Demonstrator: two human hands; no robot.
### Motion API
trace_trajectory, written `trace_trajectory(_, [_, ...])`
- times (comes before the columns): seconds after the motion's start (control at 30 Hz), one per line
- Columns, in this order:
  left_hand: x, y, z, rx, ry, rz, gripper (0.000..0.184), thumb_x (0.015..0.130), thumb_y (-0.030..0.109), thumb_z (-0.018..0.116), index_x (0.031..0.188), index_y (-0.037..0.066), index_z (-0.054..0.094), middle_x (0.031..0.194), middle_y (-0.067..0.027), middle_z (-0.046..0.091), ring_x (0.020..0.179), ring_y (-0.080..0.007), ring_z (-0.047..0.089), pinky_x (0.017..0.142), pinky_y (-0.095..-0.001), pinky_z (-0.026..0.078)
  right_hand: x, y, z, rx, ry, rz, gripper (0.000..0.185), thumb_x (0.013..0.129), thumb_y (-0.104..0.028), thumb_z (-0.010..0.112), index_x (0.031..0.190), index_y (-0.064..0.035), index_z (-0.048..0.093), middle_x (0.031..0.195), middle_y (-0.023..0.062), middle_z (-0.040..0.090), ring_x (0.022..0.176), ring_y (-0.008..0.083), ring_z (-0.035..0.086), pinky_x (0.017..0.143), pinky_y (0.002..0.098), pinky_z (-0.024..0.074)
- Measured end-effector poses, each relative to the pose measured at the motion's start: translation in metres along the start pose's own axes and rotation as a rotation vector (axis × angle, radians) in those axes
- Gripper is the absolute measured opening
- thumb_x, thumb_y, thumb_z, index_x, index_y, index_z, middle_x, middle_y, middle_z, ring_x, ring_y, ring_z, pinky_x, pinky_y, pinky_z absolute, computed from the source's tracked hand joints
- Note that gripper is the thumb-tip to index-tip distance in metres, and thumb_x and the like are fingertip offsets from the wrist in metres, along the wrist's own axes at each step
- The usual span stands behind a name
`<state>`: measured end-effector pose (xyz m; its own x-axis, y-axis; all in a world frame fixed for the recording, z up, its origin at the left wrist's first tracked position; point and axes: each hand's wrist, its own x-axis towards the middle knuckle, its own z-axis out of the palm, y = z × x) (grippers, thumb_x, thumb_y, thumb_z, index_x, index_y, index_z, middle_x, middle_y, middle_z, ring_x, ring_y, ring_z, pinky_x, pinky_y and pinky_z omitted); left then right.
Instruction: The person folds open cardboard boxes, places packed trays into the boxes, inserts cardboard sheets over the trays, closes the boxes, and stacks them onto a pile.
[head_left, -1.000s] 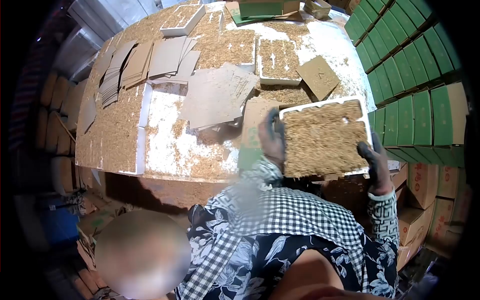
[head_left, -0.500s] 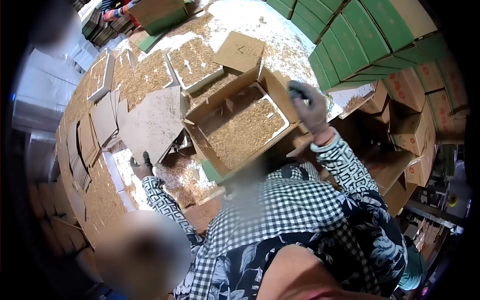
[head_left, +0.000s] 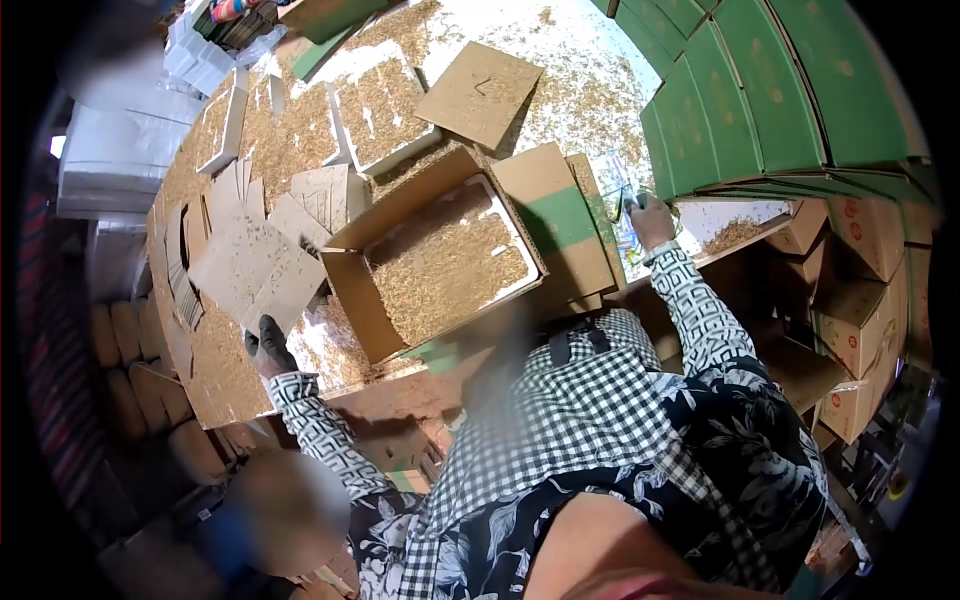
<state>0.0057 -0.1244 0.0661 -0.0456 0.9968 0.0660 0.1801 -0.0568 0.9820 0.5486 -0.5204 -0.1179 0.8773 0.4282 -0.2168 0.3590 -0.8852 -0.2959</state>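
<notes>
My left hand [head_left: 268,350], in a dark-fingered glove, closes on the lower edge of a flat cardboard sheet [head_left: 245,268]. Gloved too, my right hand [head_left: 652,224] reaches past the carton to a pile of thin, colourful plastic pieces [head_left: 620,240]. Its fingers are curled down at the pile; what they pinch is too small to make out. Between my hands stands an open cardboard carton [head_left: 350,292]. Inside it sits a white foam tray [head_left: 528,262] filled with brown shavings [head_left: 450,262]. A flap with a green band [head_left: 565,215] lies to the carton's right.
More shavings-filled foam trays [head_left: 385,165] stand behind the carton, near a loose cardboard square [head_left: 480,95]. Green cartons [head_left: 760,90] are stacked at the right, above open brown boxes [head_left: 855,310]. Further cardboard sheets [head_left: 185,265] lie at the left. A co-worker's striped sleeve [head_left: 232,8] shows at the top.
My left hand has drawn the cardboard sheet leftward, away from the carton. My right hand has gone from above the carton's right side down to the plastic pieces. The green-banded flap now shows.
</notes>
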Motion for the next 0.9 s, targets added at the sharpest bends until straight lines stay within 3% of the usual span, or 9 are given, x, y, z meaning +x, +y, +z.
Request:
trace_trajectory(0.17, [-0.054, 0.040, 0.023, 0.172, -0.032, 0.199, 0.034, 0.087, 0.017, 0.066, 0.114, -0.001, 0.057, 0.110, -0.0098, 0.061, 0.100, -0.0180, 0.057, 0.089, -0.0308, 0.046, -0.014, 0.010, -0.018, -0.294, -0.015, -0.301, 0.027, 0.092, -0.028, 0.048, 0.102, -0.0054, 0.060, 0.091, 0.0140, 0.066, 0.089, 0.0293, 0.065, 0.077, 0.0418, 0.0514])
trace_trajectory(0.4, [-0.080, 0.084, 0.039, -0.092, 0.022, 0.233, 0.031, 0.087, 0.012, 0.065, 0.113, -0.004, 0.059, 0.107, -0.0100, 0.064, 0.092, -0.0181, 0.060, 0.084, -0.0293, 0.049, -0.049, -0.026, -0.097, -0.157, 0.217, -0.245, 0.024, 0.089, -0.023, 0.051, 0.104, -0.0067, 0.061, 0.090, 0.0145, 0.065, 0.089, 0.0314, 0.063, 0.080, 0.0421, 0.0499])
trace_trajectory(0.47, [-0.081, 0.084, 0.033, -0.164, -0.006, 0.326, 0.029, 0.087, 0.006, 0.063, 0.114, -0.006, 0.058, 0.109, -0.0116, 0.063, 0.097, -0.0193, 0.060, 0.087, -0.0314, 0.049, -0.075, -0.059, -0.142, 0.379, 0.263, -0.303, 0.017, 0.081, -0.015, 0.057, 0.092, -0.0065, 0.066, 0.094, 0.0152, 0.064, 0.089, 0.0348, 0.061, 0.077, 0.0422, 0.0480])
trace_trajectory(0.6, [-0.098, 0.082, 0.051, -0.040, 0.143, 0.368, 0.028, 0.087, -0.004, 0.056, 0.115, -0.004, 0.057, 0.110, -0.0126, 0.062, 0.098, -0.0194, 0.059, 0.086, -0.0311, 0.050, -0.128, -0.174, -0.187, 0.550, 0.241, -0.966, 0.021, 0.073, -0.017, 0.065, 0.092, -0.0083, 0.067, 0.103, 0.0130, 0.062, 0.100, 0.0337, 0.058, 0.088, 0.0408, 0.0446])
trace_trajectory(0.7, [-0.113, 0.095, 0.065, 0.572, -0.272, 1.071, 0.036, 0.073, 0.004, 0.067, 0.108, 0.008, 0.061, 0.099, -0.0131, 0.061, 0.089, -0.0281, 0.059, 0.076, -0.0345, 0.049, -0.137, -0.247, -0.135, -0.282, 0.205, -1.238, 0.029, 0.072, -0.020, 0.068, 0.097, -0.0066, 0.067, 0.129, 0.0135, 0.050, 0.129, 0.0341, 0.038, 0.110, 0.0430, 0.0251])
trace_trajectory(0.73, [-0.117, 0.105, 0.080, 0.583, -0.434, 1.201, 0.032, 0.071, 0.008, 0.067, 0.102, 0.013, 0.062, 0.093, -0.0096, 0.060, 0.085, -0.0266, 0.058, 0.070, -0.0347, 0.048, -0.127, -0.243, -0.126, -0.101, 0.136, -1.129, 0.029, 0.073, -0.016, 0.066, 0.100, -0.0056, 0.066, 0.126, 0.0131, 0.052, 0.125, 0.0328, 0.042, 0.107, 0.0435, 0.0283])
trace_trajectory(0.8, [-0.142, 0.116, 0.107, 0.847, -0.633, 1.206, 0.010, 0.075, 0.012, 0.062, 0.085, 0.013, 0.063, 0.079, -0.0031, 0.056, 0.074, -0.0198, 0.058, 0.065, -0.0359, 0.047, -0.126, -0.260, -0.175, 0.009, -0.052, -1.043, 0.030, 0.074, -0.007, 0.061, 0.104, -0.0042, 0.064, 0.119, 0.0129, 0.056, 0.115, 0.0306, 0.050, 0.101, 0.0432, 0.0362])
trace_trajectory(0.87, [-0.139, 0.086, 0.109, 0.962, -0.978, 0.854, 0.018, 0.078, 0.016, 0.062, 0.095, 0.015, 0.065, 0.096, -0.0088, 0.062, 0.086, -0.0248, 0.061, 0.075, -0.0363, 0.049, -0.136, -0.251, -0.207, 0.311, 0.272, -0.881, 0.024, 0.075, -0.009, 0.061, 0.099, -0.0034, 0.063, 0.097, 0.0139, 0.062, 0.085, 0.0289, 0.061, 0.078, 0.0400, 0.0494])
trace_trajectory(0.9, [-0.134, 0.084, 0.117, 0.973, -1.173, 0.769, 0.017, 0.079, 0.017, 0.062, 0.095, 0.016, 0.066, 0.096, -0.0096, 0.062, 0.088, -0.0250, 0.062, 0.077, -0.0367, 0.049, -0.143, -0.256, -0.214, 0.311, 0.337, -0.945, 0.023, 0.078, -0.013, 0.061, 0.099, -0.0040, 0.063, 0.097, 0.0138, 0.062, 0.087, 0.0288, 0.060, 0.079, 0.0397, 0.0493])
